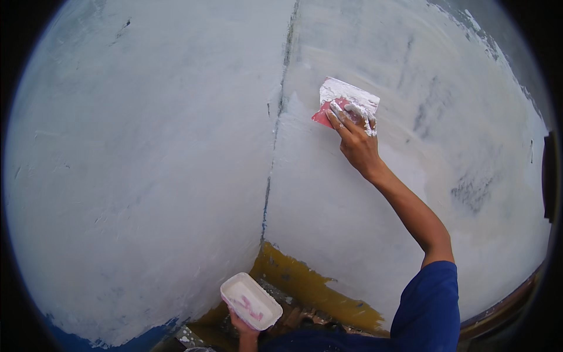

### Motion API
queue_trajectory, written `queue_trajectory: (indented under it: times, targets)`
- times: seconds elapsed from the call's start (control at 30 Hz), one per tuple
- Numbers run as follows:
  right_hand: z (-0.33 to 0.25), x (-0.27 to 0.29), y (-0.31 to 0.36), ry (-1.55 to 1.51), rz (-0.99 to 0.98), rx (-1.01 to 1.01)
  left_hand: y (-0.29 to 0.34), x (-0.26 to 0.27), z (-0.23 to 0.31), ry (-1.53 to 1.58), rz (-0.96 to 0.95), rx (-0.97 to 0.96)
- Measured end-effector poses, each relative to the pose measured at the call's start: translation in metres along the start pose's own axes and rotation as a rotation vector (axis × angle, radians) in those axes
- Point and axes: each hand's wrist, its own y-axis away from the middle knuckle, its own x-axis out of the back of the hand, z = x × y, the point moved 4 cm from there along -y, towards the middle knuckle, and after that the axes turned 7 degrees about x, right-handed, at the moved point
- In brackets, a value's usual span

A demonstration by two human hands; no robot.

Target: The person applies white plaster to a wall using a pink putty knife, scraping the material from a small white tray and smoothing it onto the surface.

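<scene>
My right hand (356, 132) is raised against the right wall and grips a pink putty spreader (324, 115) whose face is smeared with white putty (350, 94). White paste also coats the fingers. Low in the view, my left hand (243, 324) holds a white rectangular tub (271, 311) from underneath; its fingers are partly hidden by the tub. Inside the tub lies white putty with pinkish streaks. The spreader is on the right wall (399, 176), a little right of the corner between the two walls.
The left wall (135, 176) is coated whitish grey. A rough dark corner seam (271, 182) runs down between the walls. Dark patches (472, 190) show on the right wall. Below is a mustard-yellow band (316, 287); blue paint (117, 343) edges the lower left.
</scene>
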Motion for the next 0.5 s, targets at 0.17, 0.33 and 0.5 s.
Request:
queue_trajectory:
  times: [0.17, 0.33, 0.5]
  targets:
    - [-0.037, -0.017, 0.079, -0.119, -0.187, 0.046, 0.004, -0.009, -0.005, 0.071, -0.005, 0.029]
    - [-0.004, 0.077, -0.017, -0.19, 0.113, -0.013, -0.002, 0.003, -0.021, 0.163, 0.002, 0.077]
    - [0.115, 0.128, -0.117, 0.207, 0.364, 0.034, -0.012, -0.001, -0.014, 0.143, 0.001, 0.134]
